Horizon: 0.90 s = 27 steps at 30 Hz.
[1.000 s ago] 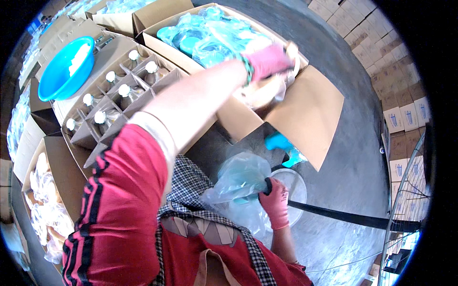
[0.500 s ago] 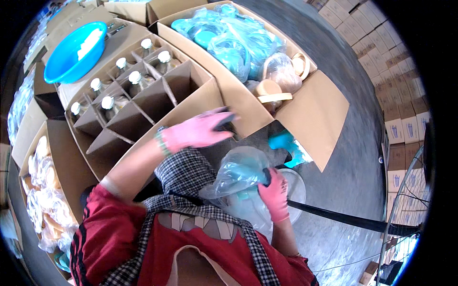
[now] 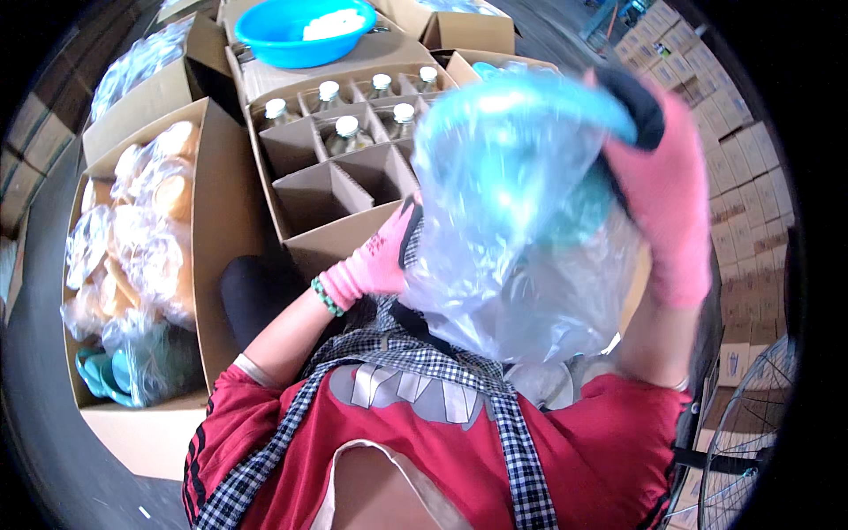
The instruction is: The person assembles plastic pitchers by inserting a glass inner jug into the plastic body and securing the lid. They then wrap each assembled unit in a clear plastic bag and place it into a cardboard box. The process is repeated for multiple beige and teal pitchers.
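A clear plastic bag with a rounded blue-teal plastic piece inside hangs in front of my chest, smeared by motion at the top. My right hand, in a pink glove with black fingertips, grips its upper right corner around the blue rim. Low on the bag's left edge, my left hand, gloved alike, holds the plastic; its fingertips are partly hidden. Just beyond that hand stands a divided carton holding several clear glass bottles with white caps. Its nearer compartments hold no bottles.
To the left, an open carton holds bagged cream and teal plastic pieces. A blue basin with white items stands at the back. Stacked cartons and a spoked wheel are on the right. Another carton lies partly behind the bag.
My right hand has lifted the bag from low on the right to chest height. My left hand, formerly open beside the divided carton, has come to the bag's edge. The view has swung left.
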Each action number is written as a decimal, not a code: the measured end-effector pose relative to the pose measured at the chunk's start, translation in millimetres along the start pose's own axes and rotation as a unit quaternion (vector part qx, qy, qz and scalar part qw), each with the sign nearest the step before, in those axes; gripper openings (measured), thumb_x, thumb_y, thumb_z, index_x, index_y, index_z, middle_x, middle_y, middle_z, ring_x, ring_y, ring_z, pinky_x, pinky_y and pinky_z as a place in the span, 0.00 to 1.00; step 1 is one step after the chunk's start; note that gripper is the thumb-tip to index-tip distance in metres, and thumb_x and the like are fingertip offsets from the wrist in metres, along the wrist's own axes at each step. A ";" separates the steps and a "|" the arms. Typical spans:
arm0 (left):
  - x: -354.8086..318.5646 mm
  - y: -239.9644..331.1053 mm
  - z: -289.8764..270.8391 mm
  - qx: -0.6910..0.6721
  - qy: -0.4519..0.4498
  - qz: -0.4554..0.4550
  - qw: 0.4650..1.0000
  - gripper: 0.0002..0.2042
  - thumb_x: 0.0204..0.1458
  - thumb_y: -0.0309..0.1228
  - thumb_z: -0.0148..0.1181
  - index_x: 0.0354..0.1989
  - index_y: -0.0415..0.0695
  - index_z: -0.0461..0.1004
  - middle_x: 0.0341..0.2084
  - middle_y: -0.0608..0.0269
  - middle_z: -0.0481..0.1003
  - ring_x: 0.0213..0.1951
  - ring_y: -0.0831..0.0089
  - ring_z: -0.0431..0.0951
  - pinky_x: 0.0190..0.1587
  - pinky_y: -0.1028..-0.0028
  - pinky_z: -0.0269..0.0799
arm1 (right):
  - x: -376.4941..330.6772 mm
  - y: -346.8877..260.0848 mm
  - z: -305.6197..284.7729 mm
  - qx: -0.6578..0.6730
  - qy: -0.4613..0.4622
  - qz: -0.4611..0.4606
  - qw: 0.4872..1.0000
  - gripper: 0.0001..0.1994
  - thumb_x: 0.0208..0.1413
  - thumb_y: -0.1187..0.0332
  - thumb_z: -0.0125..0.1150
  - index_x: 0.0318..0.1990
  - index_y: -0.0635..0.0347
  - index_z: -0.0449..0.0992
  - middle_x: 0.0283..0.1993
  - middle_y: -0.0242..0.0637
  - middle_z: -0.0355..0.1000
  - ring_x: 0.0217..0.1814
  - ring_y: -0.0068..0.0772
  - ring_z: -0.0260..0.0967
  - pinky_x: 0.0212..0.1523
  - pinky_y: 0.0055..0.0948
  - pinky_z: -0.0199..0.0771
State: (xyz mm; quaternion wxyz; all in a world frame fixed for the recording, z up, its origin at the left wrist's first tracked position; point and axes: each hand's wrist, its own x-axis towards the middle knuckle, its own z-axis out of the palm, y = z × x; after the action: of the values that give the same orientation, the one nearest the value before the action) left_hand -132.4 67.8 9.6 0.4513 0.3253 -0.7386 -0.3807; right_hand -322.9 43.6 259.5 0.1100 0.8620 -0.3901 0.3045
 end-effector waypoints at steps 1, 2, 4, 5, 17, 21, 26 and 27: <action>3.5 0.3 -5.5 0.055 0.028 0.086 0.994 0.50 0.28 0.45 0.68 0.58 0.33 0.44 0.57 0.45 0.49 0.60 0.53 0.45 0.60 0.64 0.42 | 15.1 -11.2 -10.3 -0.002 0.028 -0.024 0.999 0.17 0.44 0.71 0.59 0.44 0.64 0.70 0.40 0.36 0.70 0.42 0.24 0.65 0.47 0.21 0.63; 4.2 2.8 -12.0 0.056 0.050 0.095 0.993 0.51 0.28 0.46 0.67 0.58 0.33 0.44 0.57 0.45 0.49 0.60 0.53 0.46 0.60 0.64 0.42 | 25.6 -20.1 -19.7 -0.004 0.028 -0.042 0.999 0.17 0.44 0.71 0.59 0.44 0.64 0.69 0.40 0.36 0.70 0.43 0.24 0.65 0.47 0.21 0.63; -11.2 9.0 -38.6 0.059 0.101 0.064 0.991 0.51 0.27 0.47 0.67 0.58 0.33 0.44 0.56 0.45 0.49 0.60 0.53 0.46 0.60 0.64 0.42 | 42.7 -33.7 -22.7 0.029 0.013 -0.064 0.997 0.18 0.44 0.71 0.59 0.45 0.64 0.69 0.41 0.36 0.69 0.43 0.24 0.65 0.47 0.21 0.63; -22.6 13.7 -49.2 0.051 0.124 0.045 0.990 0.51 0.27 0.48 0.67 0.58 0.33 0.44 0.56 0.45 0.50 0.60 0.53 0.46 0.60 0.64 0.43 | 46.6 -39.8 -26.2 0.046 0.002 -0.068 0.997 0.18 0.44 0.71 0.59 0.45 0.64 0.68 0.41 0.36 0.69 0.43 0.24 0.65 0.47 0.21 0.63; -117.9 16.3 -65.1 -0.012 0.183 -0.079 0.980 0.54 0.26 0.56 0.64 0.57 0.32 0.45 0.55 0.43 0.52 0.58 0.52 0.49 0.59 0.63 0.44 | 54.3 -54.7 12.1 0.316 -0.138 -0.037 0.938 0.23 0.43 0.71 0.58 0.50 0.64 0.63 0.45 0.38 0.67 0.46 0.26 0.64 0.48 0.23 0.63; -114.5 21.6 -22.2 0.021 0.150 -0.061 0.987 0.55 0.25 0.59 0.63 0.57 0.32 0.46 0.54 0.43 0.52 0.58 0.52 0.50 0.59 0.63 0.45 | 49.2 -3.5 58.9 0.429 -0.189 0.017 0.883 0.24 0.43 0.58 0.60 0.44 0.66 0.68 0.42 0.35 0.67 0.43 0.25 0.64 0.45 0.26 0.63; -137.0 -4.1 -13.1 0.116 0.085 -0.091 0.985 0.56 0.24 0.61 0.63 0.57 0.33 0.45 0.54 0.41 0.51 0.58 0.50 0.50 0.58 0.62 0.45 | -48.2 29.8 106.2 0.517 -0.251 0.150 0.805 0.26 0.41 0.57 0.61 0.45 0.66 0.66 0.44 0.36 0.66 0.45 0.26 0.63 0.46 0.27 0.62; -141.1 -5.5 -12.0 0.138 0.085 -0.117 0.980 0.56 0.24 0.60 0.63 0.58 0.33 0.44 0.54 0.40 0.50 0.58 0.50 0.49 0.59 0.62 0.45 | -77.5 32.2 117.9 0.529 -0.254 0.180 0.790 0.27 0.41 0.56 0.61 0.46 0.66 0.66 0.44 0.36 0.66 0.45 0.26 0.63 0.47 0.28 0.62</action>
State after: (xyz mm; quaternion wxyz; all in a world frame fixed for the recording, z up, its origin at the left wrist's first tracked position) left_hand -66.9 178.1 -50.6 0.4157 0.4999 -0.6997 -0.2962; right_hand -334.5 18.6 117.5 -0.5226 0.7462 -0.3301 0.2474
